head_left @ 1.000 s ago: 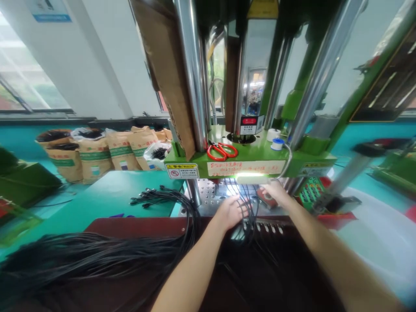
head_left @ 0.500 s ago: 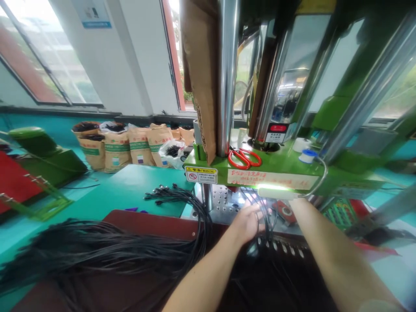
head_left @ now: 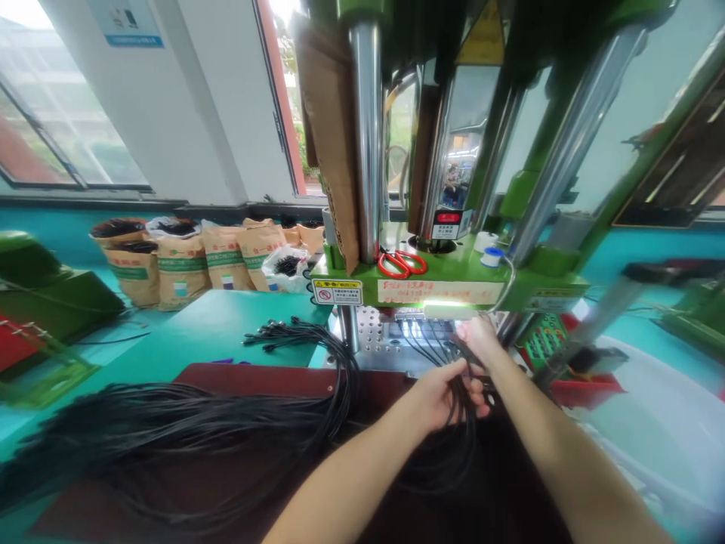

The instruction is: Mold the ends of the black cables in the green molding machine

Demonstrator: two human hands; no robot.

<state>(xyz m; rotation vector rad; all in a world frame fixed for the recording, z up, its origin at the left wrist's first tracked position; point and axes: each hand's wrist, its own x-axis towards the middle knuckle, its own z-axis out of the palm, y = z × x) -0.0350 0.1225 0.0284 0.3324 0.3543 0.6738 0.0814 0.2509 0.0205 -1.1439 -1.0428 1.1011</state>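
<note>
A bundle of thin black cables (head_left: 465,412) runs through my left hand (head_left: 445,394), whose fingers are wrapped round it in front of the press. Their far ends fan out over the metal mould plate (head_left: 402,330) under the lit edge of the green press (head_left: 351,273). Just beyond and to the right, my right hand (head_left: 480,338) is closed beside the upper part of these cables, below the lamp (head_left: 458,310). What its fingers grip is hidden. The loose lower lengths of the bundle hang in a loop over the dark bench front.
A large heap of black cables (head_left: 186,423) lies left on a brown board (head_left: 226,378), their ends on the green table (head_left: 204,325). Red-handled scissors (head_left: 402,264) and a blue-white spool (head_left: 492,258) rest on the press. A white tub (head_left: 674,423) stands right; paper sacks (head_left: 181,264) stand behind.
My left hand has come nearer and closed round the cables, drawing the bundle toward me. My right hand has come out from behind the press edge into view. The head view has shifted right.
</note>
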